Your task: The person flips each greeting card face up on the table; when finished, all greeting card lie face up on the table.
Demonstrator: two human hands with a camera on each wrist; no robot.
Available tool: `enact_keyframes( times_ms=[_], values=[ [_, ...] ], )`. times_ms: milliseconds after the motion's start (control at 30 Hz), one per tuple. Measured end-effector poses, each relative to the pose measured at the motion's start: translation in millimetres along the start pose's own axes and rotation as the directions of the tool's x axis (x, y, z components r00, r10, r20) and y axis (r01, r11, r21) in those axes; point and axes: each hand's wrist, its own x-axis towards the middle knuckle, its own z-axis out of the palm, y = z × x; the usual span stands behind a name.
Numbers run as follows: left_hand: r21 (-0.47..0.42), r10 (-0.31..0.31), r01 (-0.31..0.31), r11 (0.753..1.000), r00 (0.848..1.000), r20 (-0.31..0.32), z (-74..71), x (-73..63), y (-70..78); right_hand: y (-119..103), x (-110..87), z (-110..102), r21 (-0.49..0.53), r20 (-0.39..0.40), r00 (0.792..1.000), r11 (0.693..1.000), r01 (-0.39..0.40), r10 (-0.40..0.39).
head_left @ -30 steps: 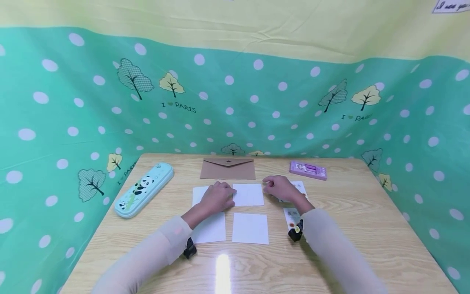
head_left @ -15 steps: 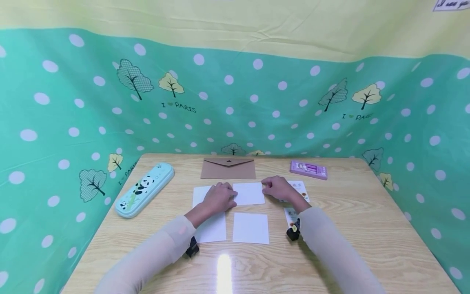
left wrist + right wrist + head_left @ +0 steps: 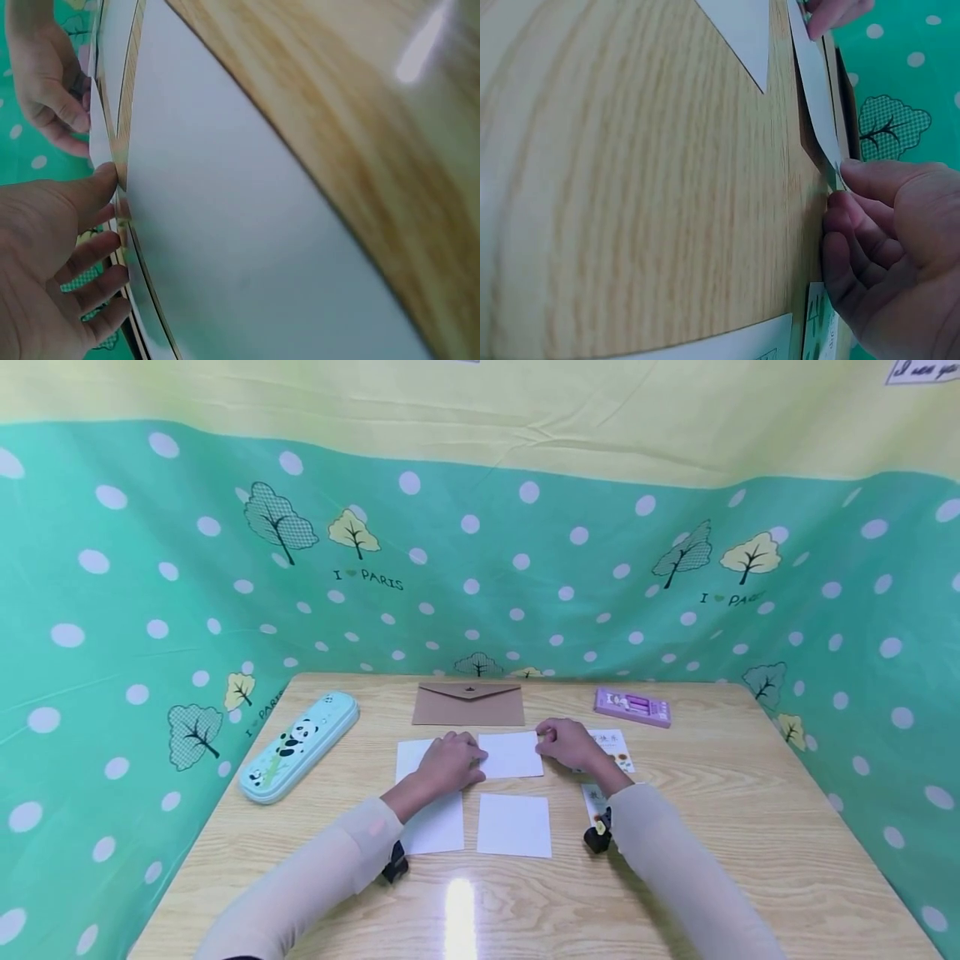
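Note:
A small white card (image 3: pixel 510 755) lies crosswise between my two hands at the middle of the table. My right hand (image 3: pixel 572 745) pinches its right end between thumb and fingers; in the right wrist view that end of the card (image 3: pixel 819 97) is tilted up off the wood. At the left end, my left hand (image 3: pixel 448 762) holds the card's edge, its thumb (image 3: pixel 101 176) on the near side in the left wrist view. White sheets (image 3: pixel 435 827) lie under and beside the left wrist. Another white card (image 3: pixel 514 827) lies nearer the body.
Behind the hands lies a brown envelope (image 3: pixel 468 706). A light blue panda pencil case (image 3: pixel 300 747) is at the left, a purple box (image 3: pixel 632 707) at the back right. Printed cards (image 3: pixel 617 747) lie partly under the right forearm. A dotted cloth (image 3: pixel 480 568) hangs behind the table.
The right end of the white card has come up slightly from the table, with my right fingers now pinching it. My left hand has stayed at the left end.

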Motion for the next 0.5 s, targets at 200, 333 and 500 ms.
enact_keyframes(
  times_ms=[200, 333, 500],
  values=[
    [0.014, 0.005, -0.005, 1.000, 1.000, 0.001, 1.8, 0.7, -1.3, -4.3, -0.7, 2.9, 0.031, -0.034, 0.999, 0.999, -0.029, 0.030],
    [0.012, 0.010, -0.010, 1.000, 1.000, 0.000, 2.9, -0.2, -2.3, -6.6, -2.7, 2.2, 0.066, -0.037, 0.998, 0.997, -0.050, 0.053],
    [0.029, 0.013, -0.012, 1.000, 0.999, -0.034, 4.3, 2.0, -6.0, -5.5, -6.1, -3.4, 0.103, -0.045, 0.999, 0.995, 0.004, 0.000]
  ],
)
